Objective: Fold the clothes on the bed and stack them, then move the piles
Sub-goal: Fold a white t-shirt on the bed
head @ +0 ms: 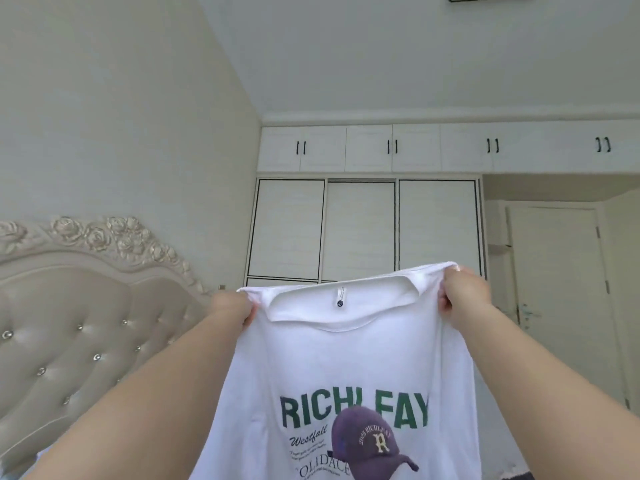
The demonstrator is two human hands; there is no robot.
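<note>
On the front of the white T-shirt point(346, 368), large green capitals are printed; "RICH" and "EAY" can be read, the letters between being creased and partly covered by a printed purple cap point(372, 445). Below left, "Westfall" is set in dark script, followed by small lines too fine to be read. Lower still, "OLIDACE" is partly legible. On the printed cap, "2025 RICHLEAY" and a large "R" are shown. The neck label point(340, 297) cannot be read.

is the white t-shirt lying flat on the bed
No, both the left hand and right hand hold the white t-shirt up by its shoulders.
</note>
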